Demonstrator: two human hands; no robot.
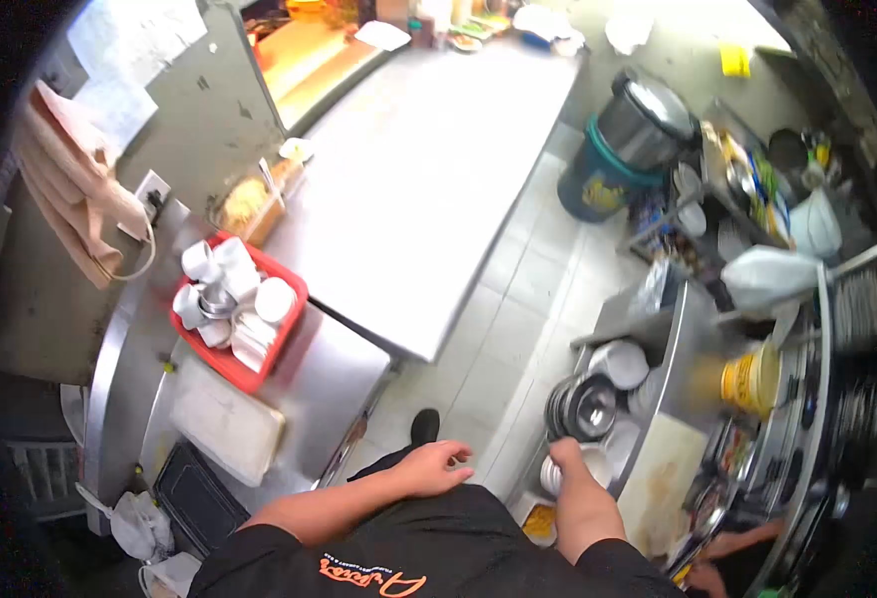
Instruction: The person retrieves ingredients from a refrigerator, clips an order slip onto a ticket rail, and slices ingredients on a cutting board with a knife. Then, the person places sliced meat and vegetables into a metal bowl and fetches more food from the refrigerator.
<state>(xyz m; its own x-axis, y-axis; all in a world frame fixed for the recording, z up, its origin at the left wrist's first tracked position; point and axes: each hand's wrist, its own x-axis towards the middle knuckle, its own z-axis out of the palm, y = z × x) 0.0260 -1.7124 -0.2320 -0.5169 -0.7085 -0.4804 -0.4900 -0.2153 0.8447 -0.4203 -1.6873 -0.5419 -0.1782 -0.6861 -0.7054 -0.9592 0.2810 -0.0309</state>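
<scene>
My left hand (438, 468) hangs in front of my dark apron, fingers curled apart with nothing between them. My right hand (568, 455) reaches to the shelf at the right, at the edge of some white bowls (595, 465); its fingertips are hidden, so its grip does not show. Just beyond that hand are stacked metal bowls (594, 403), and white plates (620, 364) stand behind them. A container of yellow food (539, 520) is below the bowls.
A long metal counter (408, 179) stands ahead. At left, a red basket (295, 317) holds white cups, near a white cutting board (227, 419). A teal bin (598, 184) stands at back right. Another person's arm (742, 541) shows at lower right.
</scene>
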